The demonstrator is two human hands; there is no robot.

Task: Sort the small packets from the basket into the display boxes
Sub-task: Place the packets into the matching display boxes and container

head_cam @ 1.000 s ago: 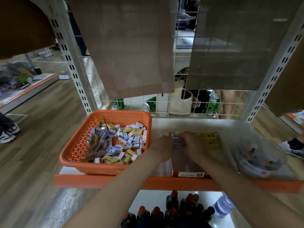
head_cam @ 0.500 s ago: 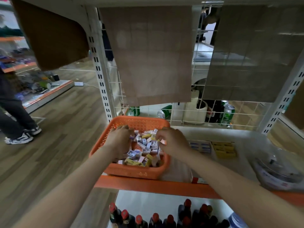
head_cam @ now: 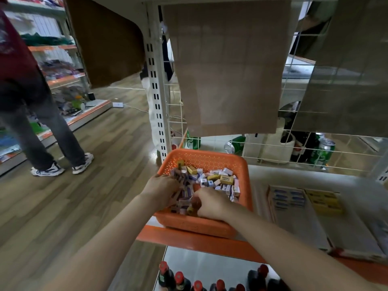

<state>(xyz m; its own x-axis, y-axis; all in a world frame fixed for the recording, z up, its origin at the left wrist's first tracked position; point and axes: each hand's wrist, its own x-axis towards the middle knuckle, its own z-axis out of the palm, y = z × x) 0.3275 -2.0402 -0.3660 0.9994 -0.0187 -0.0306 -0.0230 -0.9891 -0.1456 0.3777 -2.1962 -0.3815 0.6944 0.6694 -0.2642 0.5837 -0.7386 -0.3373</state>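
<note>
Both grips had come back from the flat cardboard display boxes (head_cam: 289, 198) to the orange perforated plastic basket (head_cam: 210, 156) just beside them, the left grip (head_cam: 161, 190) clenched round small purple packets (head_cam: 184, 192), the right grip (head_cam: 210, 203) curled with its catch hidden, so another sorting round seemed begun.

Orange perforated basket (head_cam: 210, 156) holds jumbled small packets (head_cam: 218, 181), white-purple and yellow. Display boxes (head_cam: 290, 198) just right, blue and yellow rows inside.
</note>
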